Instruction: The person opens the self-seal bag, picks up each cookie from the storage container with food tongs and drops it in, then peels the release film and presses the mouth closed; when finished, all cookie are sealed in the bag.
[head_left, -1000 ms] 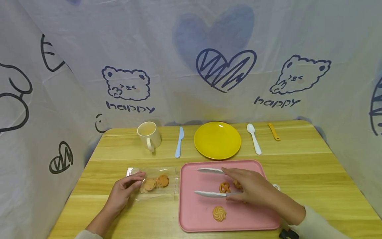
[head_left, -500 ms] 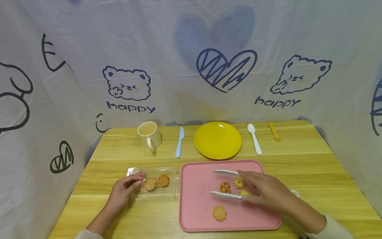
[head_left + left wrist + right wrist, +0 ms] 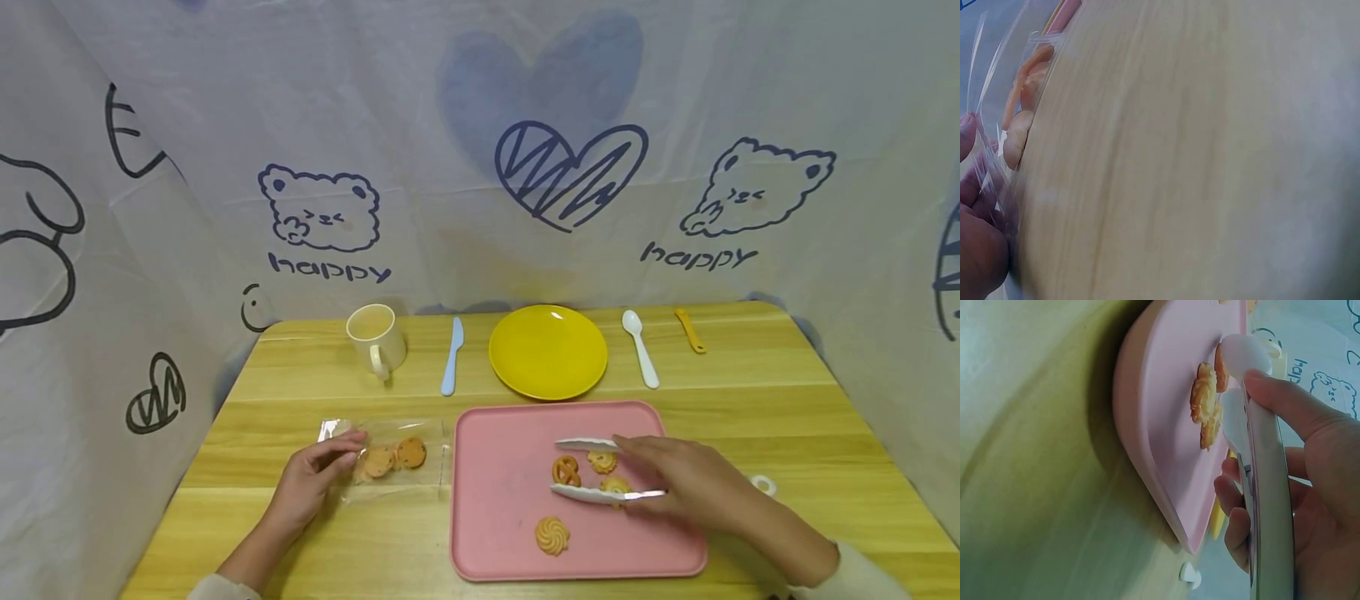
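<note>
My left hand [image 3: 303,483] holds the edge of a clear plastic bag [image 3: 393,493] with a few round cookies [image 3: 411,453] inside. In the left wrist view, the film of the bag runs past the thumb and fingertips. Over the pink tray [image 3: 491,500], my right hand [image 3: 693,483] grips white-tipped tongs [image 3: 588,494], their arms spread apart with nothing pinched. Between and below the tips lie a pretzel [image 3: 574,472] and two light cookies [image 3: 602,462], close together on the tray. A swirl cookie [image 3: 552,536] sits nearer the front. A white ring [image 3: 763,485] at the tongs' end shows beyond the wrist.
Along the back stand a cream mug [image 3: 377,342], a light blue knife [image 3: 452,358], a yellow plate [image 3: 547,354], a white spoon [image 3: 640,350] and a small yellow-orange handle [image 3: 690,332]. A printed cloth [image 3: 450,275] closes off the back and sides.
My right hand and the tongs have shifted to the right over the tray, uncovering the two light cookies beside the pretzel. The left hand and the bag stay where they were.
</note>
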{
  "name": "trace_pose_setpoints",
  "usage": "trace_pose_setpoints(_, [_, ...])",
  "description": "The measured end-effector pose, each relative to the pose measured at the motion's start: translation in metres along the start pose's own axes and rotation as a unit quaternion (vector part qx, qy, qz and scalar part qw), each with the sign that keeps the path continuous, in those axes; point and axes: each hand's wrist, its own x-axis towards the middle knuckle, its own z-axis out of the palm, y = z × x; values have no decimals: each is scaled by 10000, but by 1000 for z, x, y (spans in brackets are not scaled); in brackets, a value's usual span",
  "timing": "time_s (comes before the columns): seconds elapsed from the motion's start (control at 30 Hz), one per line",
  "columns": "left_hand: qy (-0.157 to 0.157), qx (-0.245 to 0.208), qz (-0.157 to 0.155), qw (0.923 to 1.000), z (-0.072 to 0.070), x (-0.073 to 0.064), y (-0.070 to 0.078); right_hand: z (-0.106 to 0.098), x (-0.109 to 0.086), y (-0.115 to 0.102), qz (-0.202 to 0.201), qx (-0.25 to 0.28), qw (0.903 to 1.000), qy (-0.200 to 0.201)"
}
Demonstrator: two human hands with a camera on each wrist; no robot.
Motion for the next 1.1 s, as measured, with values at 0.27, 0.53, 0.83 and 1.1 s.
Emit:
trace_pose_setpoints(0.27, [-22,-79,-47,10000,0,-1,2,-3,4,2,-99,-178,9997,-123])
trace_pose_setpoints(0.53, [-30,-102,1,9999,0,0,2,-5,4,1,-114,-205,9996,-137])
trace_pose_setpoints(0.83, [-15,-15,-11,10000,0,0,0,-4,4,1,-287,-191,9994,96])
trace_pose_setpoints(1.1, [16,18,-82,10000,0,0,-1,-5,4,0,-243,-144,9996,23])
